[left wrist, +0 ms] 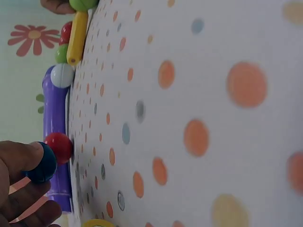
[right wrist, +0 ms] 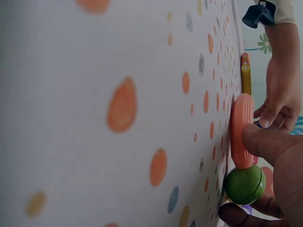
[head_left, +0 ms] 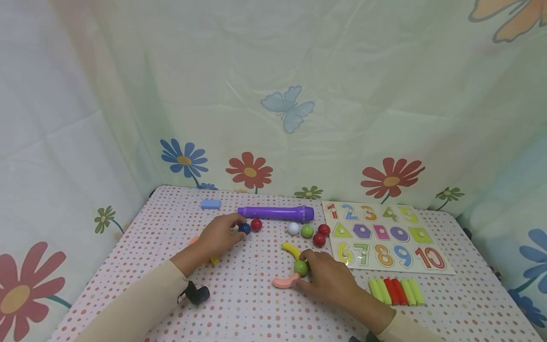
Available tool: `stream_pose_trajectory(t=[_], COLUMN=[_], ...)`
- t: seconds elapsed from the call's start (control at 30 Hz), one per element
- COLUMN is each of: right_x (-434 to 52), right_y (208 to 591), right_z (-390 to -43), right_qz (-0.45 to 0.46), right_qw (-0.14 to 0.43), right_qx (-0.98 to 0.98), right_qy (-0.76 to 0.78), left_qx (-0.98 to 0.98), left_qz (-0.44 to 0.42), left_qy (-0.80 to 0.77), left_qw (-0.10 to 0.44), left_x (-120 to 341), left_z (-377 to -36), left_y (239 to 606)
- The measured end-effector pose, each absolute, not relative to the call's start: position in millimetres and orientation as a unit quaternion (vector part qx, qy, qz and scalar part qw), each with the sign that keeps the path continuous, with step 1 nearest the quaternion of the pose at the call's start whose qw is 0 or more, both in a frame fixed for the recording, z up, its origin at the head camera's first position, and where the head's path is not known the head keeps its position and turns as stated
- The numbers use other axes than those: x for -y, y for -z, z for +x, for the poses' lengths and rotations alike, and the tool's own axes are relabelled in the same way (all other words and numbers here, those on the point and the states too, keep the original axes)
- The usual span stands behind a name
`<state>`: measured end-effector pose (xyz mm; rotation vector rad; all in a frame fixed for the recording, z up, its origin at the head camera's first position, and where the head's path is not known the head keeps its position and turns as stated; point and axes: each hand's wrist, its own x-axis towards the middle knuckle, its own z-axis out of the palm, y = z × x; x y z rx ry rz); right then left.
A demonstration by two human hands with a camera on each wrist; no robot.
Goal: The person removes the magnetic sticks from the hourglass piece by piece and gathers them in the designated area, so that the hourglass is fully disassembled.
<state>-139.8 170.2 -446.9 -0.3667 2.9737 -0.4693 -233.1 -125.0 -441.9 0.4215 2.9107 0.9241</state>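
Two pieces joined so far: green ball (head_left: 301, 268) between yellow stick (head_left: 292, 250) and pink stick (head_left: 285, 281), pinched by right hand (head_left: 329, 280). Blue ball (head_left: 244, 229) pinched in left hand (head_left: 220, 235) beside red ball (head_left: 256, 224); four loose balls unattached.

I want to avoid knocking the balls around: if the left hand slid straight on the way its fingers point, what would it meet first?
The left hand already holds the blue ball; straight on, it would probably bump the red ball first, which lies beside the purple tube.
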Motion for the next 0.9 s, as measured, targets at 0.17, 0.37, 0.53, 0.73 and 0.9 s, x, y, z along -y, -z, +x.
stream_pose_trajectory(t=[0.17, 0.37, 0.53, 0.73, 0.9], right_x=[-170, -170, -170, -170, -170], right_y=[447, 447, 448, 447, 446], right_z=[-140, -140, -140, -141, -141], right_qz=[-0.120, -0.120, -0.122, -0.121, -0.123], right_qw=[0.056, 0.053, 0.050, 0.056, 0.060], right_qx=[-0.979, -0.979, -0.980, -0.979, -0.979], right_qy=[0.155, 0.154, 0.152, 0.152, 0.149], left_qx=[-0.946, -0.950, -0.952, -0.952, -0.955], left_qz=[0.118, 0.119, 0.116, 0.109, 0.101], left_qy=[-0.300, -0.288, -0.279, -0.282, -0.276], left_qw=[0.033, 0.031, 0.037, 0.044, 0.037], left_x=[125, 124, 122, 122, 123], left_z=[-242, -252, -257, -258, -253], left_y=[442, 446, 448, 450, 446])
